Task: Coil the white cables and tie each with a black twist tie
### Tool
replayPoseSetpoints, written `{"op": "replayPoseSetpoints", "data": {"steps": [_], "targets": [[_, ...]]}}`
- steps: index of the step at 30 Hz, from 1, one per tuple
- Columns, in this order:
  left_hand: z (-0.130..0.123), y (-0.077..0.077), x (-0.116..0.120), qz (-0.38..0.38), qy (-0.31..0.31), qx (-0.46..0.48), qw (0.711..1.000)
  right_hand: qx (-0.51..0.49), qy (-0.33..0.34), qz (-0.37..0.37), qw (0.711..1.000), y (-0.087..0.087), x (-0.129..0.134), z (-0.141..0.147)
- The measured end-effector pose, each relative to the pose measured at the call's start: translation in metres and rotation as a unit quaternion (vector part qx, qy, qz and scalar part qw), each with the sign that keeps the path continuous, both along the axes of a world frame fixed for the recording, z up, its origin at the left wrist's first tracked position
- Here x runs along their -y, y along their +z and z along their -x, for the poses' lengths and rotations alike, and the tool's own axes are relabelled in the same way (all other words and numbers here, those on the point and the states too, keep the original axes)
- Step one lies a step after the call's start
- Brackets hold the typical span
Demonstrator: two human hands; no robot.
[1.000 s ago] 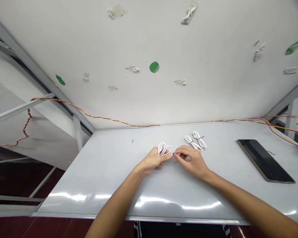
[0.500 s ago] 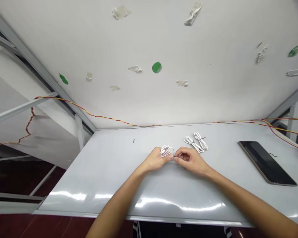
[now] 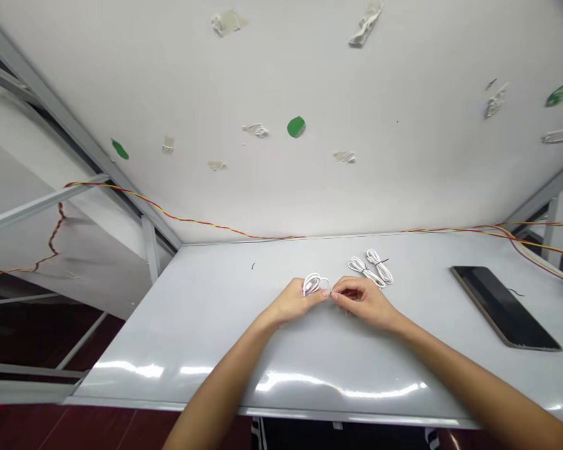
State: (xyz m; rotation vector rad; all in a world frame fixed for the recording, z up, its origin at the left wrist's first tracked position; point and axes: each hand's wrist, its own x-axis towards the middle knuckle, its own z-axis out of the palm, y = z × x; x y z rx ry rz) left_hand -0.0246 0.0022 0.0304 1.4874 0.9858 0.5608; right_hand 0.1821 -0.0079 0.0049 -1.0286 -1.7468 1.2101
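We hold the white cable coil in the left hand, above the middle of the desk, nearer the far edge than the near one. The key relation is at the coil's right end: the coil lies directly left of the right hand, and its visible loops run roughly parallel to the far edge. Our own grip hides its lower part, so we cannot confirm the full axis. The left hand is the nearer of the two, in contact with the coil; the right fingertips sit just beside it, at the left thumb tip.

State of the fingers: the left fingers are curled closed around the coil, thumb laid along its near side. The right thumb and index finger are pinched together on a thin dark tie, of which only a speck shows; we cannot tell whether it is fastened.

Beyond the right hand, toward the far edge, rest two tied cable bundles, a left bundle and a right bundle. A black tablet lies toward the right end.

Compared with half a second earlier, the right fingertips are closer to the left thumb and less of the tie shows. The bundles and tablet remain in place.
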Motion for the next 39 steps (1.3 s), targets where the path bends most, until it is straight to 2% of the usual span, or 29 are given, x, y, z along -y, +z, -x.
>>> {"op": "replayPoseSetpoints", "data": {"steps": [3, 6, 9, 10, 12, 14, 16, 18, 20, 22, 24, 26, 28, 32, 35, 39], "targets": [[0.0, 0.0, 0.0, -0.003, -0.013, -0.001, 1.0, 0.007, 0.008, -0.006, 1.0, 0.0, 0.002, 0.0], [0.0, -0.004, 0.0, -0.036, -0.017, -0.02, 0.999, 0.06, 0.02, -0.096, 0.993, -0.001, 0.003, -0.001], [-0.002, -0.01, -0.002, -0.076, 0.007, -0.036, 0.996, 0.11, 0.011, -0.181, 0.977, -0.004, -0.001, -0.006], [-0.002, -0.011, -0.003, -0.085, 0.024, -0.036, 0.995, 0.119, -0.016, -0.199, 0.973, -0.006, -0.003, -0.007], [-0.003, -0.011, -0.003, -0.088, 0.07, -0.039, 0.993, 0.117, -0.109, -0.229, 0.96, -0.008, -0.007, -0.011], [-0.006, -0.011, -0.002, -0.062, 0.107, -0.053, 0.991, 0.092, -0.204, -0.255, 0.941, -0.01, -0.009, -0.012], [-0.011, -0.01, 0.002, -0.009, 0.098, -0.062, 0.993, 0.065, -0.247, -0.286, 0.923, -0.012, -0.006, -0.009], [-0.019, -0.011, 0.008, 0.03, 0.044, -0.06, 0.997, 0.056, -0.229, -0.327, 0.915, -0.014, 0.0, -0.003], [-0.028, -0.011, 0.016, 0.025, -0.01, -0.058, 0.998, 0.064, -0.174, -0.369, 0.911, -0.016, 0.008, 0.005], [-0.035, -0.011, 0.023, 0.006, -0.04, -0.066, 0.997, 0.068, -0.113, -0.405, 0.905, -0.018, 0.014, 0.012], [-0.039, -0.011, 0.028, 0.02, -0.057, -0.08, 0.995, 0.055, -0.08, -0.439, 0.893, -0.02, 0.017, 0.016], [-0.039, -0.009, 0.03, 0.071, -0.072, -0.066, 0.993, 0.035, -0.078, -0.46, 0.884, -0.021, 0.018, 0.016], [-0.037, -0.007, 0.029, 0.148, -0.1, -0.012, 0.984, 0.022, -0.085, -0.474, 0.876, -0.021, 0.018, 0.015], [-0.031, -0.006, 0.026, 0.296, -0.165, 0.082, 0.937, 0.02, -0.075, -0.521, 0.85, -0.021, 0.019, 0.012], [-0.029, -0.01, 0.025, 0.336, -0.197, 0.102, 0.915, 0.025, -0.064, -0.546, 0.835, -0.02, 0.022, 0.014], [-0.031, -0.014, 0.028, 0.345, -0.207, 0.099, 0.91, 0.016, -0.058, -0.535, 0.843, -0.021, 0.025, 0.016]]}}
